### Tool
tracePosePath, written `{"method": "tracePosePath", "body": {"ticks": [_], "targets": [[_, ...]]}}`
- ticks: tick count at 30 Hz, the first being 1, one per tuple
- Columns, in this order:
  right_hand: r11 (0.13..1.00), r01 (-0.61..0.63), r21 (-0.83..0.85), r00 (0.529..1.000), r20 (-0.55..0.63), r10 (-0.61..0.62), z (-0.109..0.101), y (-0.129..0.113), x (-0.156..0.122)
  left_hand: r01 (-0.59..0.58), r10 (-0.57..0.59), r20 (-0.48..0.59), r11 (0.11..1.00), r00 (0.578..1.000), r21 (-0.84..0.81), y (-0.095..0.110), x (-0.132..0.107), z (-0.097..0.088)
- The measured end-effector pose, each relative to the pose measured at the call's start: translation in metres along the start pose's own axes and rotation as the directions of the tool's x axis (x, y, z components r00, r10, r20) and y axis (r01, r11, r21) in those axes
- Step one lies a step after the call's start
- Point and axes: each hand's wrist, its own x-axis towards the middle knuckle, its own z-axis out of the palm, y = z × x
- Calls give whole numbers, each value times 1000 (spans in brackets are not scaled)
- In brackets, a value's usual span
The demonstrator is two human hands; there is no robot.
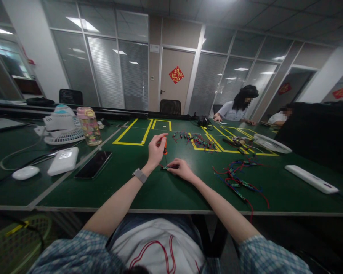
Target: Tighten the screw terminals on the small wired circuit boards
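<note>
My left hand (156, 149) is closed around the orange and black handle of a screwdriver (165, 147), held upright. Its thin shaft points down to a small circuit board (165, 168) on the green table. My right hand (183, 169) pinches the right end of that board and steadies it against the tabletop. Whether the tip sits in a screw is too small to tell. To the right of my right hand lies a loose group of wired circuit boards (234, 185) with red and blue leads. Further back is a dense row of similar wired boards (198, 141).
On the left are a phone (93, 164), a white power bank (63, 161), a white mouse (26, 173), a bottle (89, 127) and a fan (63, 125). Yellow tape (128, 144) marks the green table (148, 194). A white bar (311, 179) lies right. A person (237, 106) sits across.
</note>
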Motion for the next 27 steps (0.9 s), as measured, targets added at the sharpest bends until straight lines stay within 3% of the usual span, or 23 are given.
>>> {"method": "tracePosePath", "body": {"ticks": [6, 17, 22, 27], "targets": [[1000, -4, 9, 1000, 9, 4, -1, 0, 0, -47, 48, -23, 997, 999, 57, -1, 0, 1], [1000, 4, -7, 1000, 4, -4, 1, 3, 1, 63, -60, 31, 992, 998, -105, 4, -1, 1], [1000, 0, 3, 1000, 10, 0, 1, 1, 1, -44, 44, -6, 999, 999, -1, 2, 0, 2], [1000, -10, 0, 1000, 8, 10, 0, -1, 0, -43, 43, -17, 999, 999, -2, 1, -1, 2]]}}
